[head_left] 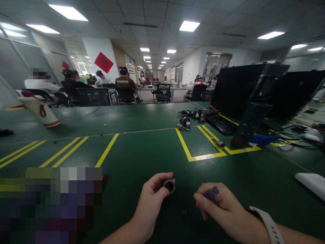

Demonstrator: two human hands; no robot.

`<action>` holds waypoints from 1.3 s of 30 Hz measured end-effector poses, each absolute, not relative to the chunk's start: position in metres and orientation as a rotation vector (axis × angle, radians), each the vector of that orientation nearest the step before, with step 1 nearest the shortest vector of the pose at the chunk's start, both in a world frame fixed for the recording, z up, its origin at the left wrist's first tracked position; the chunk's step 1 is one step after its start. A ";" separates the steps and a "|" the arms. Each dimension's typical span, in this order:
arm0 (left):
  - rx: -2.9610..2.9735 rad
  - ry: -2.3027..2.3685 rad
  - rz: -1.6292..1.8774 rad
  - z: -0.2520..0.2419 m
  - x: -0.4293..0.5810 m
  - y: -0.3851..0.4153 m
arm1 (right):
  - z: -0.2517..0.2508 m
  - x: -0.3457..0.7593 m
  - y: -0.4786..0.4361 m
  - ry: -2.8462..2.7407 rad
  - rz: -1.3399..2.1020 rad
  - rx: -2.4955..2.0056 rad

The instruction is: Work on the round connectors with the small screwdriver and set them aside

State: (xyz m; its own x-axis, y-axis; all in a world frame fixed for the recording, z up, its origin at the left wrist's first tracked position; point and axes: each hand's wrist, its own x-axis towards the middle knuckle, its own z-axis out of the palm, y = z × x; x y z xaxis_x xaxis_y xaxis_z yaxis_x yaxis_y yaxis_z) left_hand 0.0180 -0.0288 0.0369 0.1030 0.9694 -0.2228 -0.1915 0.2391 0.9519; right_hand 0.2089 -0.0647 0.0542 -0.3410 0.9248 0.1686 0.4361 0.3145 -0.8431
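My left hand (151, 198) is curled around a small black cylindrical part with a silver ring end (168, 185), held just above the green table (142, 149). My right hand (220, 206), a pale watch strap on its wrist, pinches a small purple piece (212, 192) between thumb and fingers. A tiny dark nut-like part (183, 212) lies on the table between the two hands.
A pile of small black and silver parts (194, 115) lies far ahead near a black monitor (236, 88). A loose socket-like part (218, 143) sits by yellow tape lines. A paper cup (42, 110) stands far left, a white object (311, 183) at right. People sit at desks beyond.
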 end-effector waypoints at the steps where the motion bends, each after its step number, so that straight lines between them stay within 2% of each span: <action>1: 0.926 1.099 1.069 0.037 0.018 -0.029 | 0.053 0.208 -0.064 -1.921 0.941 -1.206; 8: 0.918 1.080 1.069 0.036 0.018 -0.030 | 0.052 0.206 -0.064 -1.998 0.947 -1.226; 11: 0.925 1.082 1.062 0.035 0.017 -0.028 | 0.047 0.204 -0.059 -1.916 1.080 -1.251; 16: 0.912 1.071 1.050 0.035 0.016 -0.029 | 0.032 0.202 -0.044 -1.277 1.574 -1.264; 20: 0.900 1.088 1.046 0.038 0.015 -0.031 | 0.032 0.204 -0.042 -0.916 1.697 -1.095; 24: 0.950 1.124 1.026 0.039 0.016 -0.032 | 0.040 0.208 -0.050 -1.221 1.440 -0.912; 30: 1.029 1.084 1.053 0.036 0.017 -0.032 | 0.050 0.210 -0.062 -1.928 0.856 -0.931; 39: 1.061 1.090 1.104 0.035 0.021 -0.033 | 0.049 0.207 -0.069 -2.205 0.499 -0.768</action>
State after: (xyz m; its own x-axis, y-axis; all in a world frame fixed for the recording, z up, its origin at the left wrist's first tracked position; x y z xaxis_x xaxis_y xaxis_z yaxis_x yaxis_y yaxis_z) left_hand 0.0212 -0.0327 0.0346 0.1114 0.9865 -0.1199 -0.1329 0.1344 0.9820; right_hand 0.2066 -0.0686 0.0494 -0.5504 0.6567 0.5155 0.3709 0.7455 -0.5538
